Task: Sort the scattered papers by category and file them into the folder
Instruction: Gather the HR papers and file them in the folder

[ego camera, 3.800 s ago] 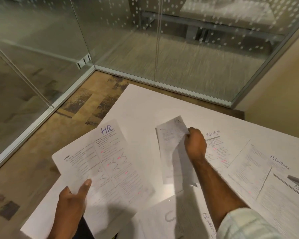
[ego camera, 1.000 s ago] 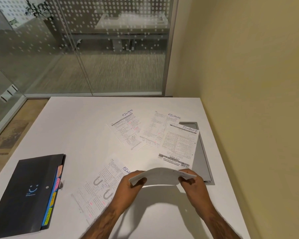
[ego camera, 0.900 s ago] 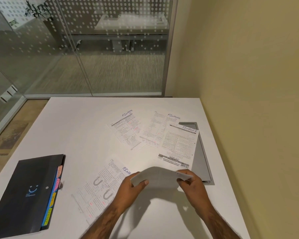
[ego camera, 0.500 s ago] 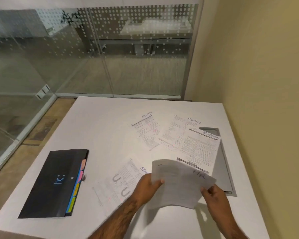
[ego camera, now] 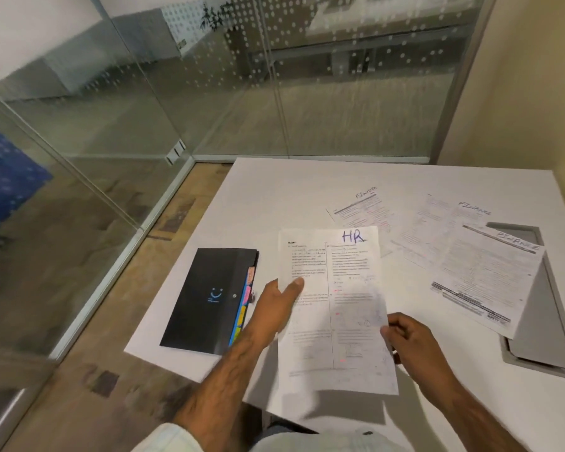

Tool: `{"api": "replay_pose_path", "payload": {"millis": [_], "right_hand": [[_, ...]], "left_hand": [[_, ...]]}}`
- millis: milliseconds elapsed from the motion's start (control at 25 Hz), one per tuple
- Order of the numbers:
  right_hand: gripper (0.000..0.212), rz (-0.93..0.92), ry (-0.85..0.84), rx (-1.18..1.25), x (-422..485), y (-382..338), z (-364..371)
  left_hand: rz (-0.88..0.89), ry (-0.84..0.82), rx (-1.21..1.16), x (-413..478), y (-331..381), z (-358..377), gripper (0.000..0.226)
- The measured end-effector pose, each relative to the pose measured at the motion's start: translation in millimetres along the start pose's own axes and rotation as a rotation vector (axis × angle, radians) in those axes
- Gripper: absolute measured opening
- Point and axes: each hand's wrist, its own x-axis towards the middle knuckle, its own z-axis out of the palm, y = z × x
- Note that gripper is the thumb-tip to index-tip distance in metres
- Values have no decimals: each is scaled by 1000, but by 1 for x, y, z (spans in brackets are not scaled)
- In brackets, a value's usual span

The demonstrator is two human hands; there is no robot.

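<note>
Paper marked HR [ego camera: 336,305] is up off the table [ego camera: 291,190] between my hands. My left hand [ego camera: 276,308] pinches its left edge, thumb on the printed face, and my right hand [ego camera: 408,340] pinches the right edge lower down. It may be more than one sheet; I cannot tell. Filing comes next, I judge. The black expanding folder [ego camera: 209,298] lies closed just to the left, coloured tabs [ego camera: 243,308] along its right edge. One hand must let go, open it and find the HR pocket. Finance sheets [ego camera: 483,275] wait at right.
</note>
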Motion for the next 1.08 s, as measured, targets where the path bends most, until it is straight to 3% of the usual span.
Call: {"api": "replay_pose_path", "payload": {"millis": [80,240,280,440,560,800,1080], "right_hand": [[19,1,-2,18,6,-6,27],[23,65,130,33,15,-6,74],[25,84,163,17,15,-4,86],[25,187,304,29,2,4,130],[24,229,399,3,-10,-1,156],[19,274,449,-88,-34,-9,188],[20,262,504,-50,-30,-10,203]], "left_hand": [[-24,30,59,12,-18,-35,60],[-9,156,411,39,-65,-118,41],[-17,177,517,47,-81,-138,44],[-27,162,898,85,-130,-187,91],[32,72,1086,116,-146,-193,103],[105,22,1222,147,-155,-178,105],[137,94,1265,155,-160,-175,81]]}}
